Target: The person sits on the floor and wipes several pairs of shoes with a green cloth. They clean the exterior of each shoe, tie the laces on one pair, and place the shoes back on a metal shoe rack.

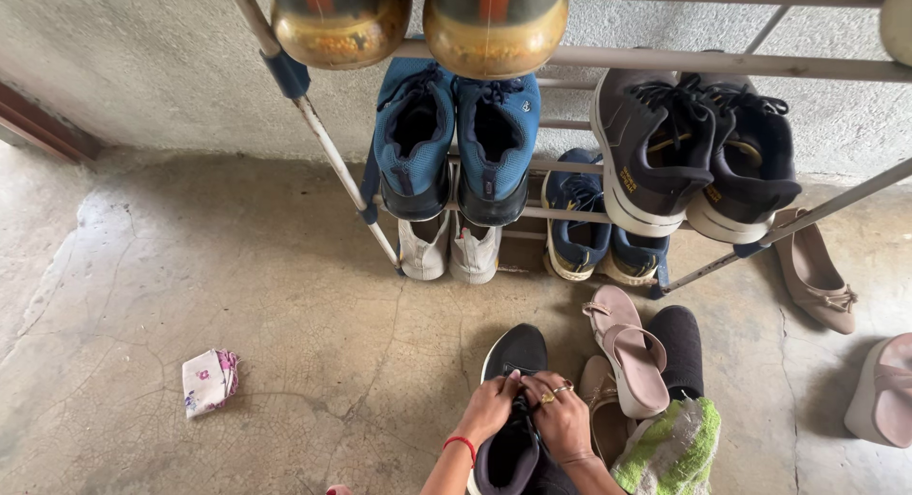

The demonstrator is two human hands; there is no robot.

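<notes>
A black sneaker (pixel 515 357) stands on the concrete floor at the bottom middle, toe pointing toward the shoe rack. My left hand (pixel 489 408), with a red band at the wrist, and my right hand (pixel 558 414), wearing rings, are both closed on the sneaker's laces and tongue area. Right of my hands lie beige sandals (pixel 629 348), one across the other. A dark sock-clad foot (pixel 679 348) rests beside them, with green-white cloth (pixel 670 450) below it.
A metal shoe rack (pixel 665 60) holds blue sneakers (pixel 456 134), dark grey sneakers (pixel 693 148), white shoes (pixel 446 250) and navy shoes (pixel 594 234). A beige flat (pixel 815 272) and a pale wedge shoe (pixel 883 390) lie at right. A small floral cloth (pixel 209 381) sits at left.
</notes>
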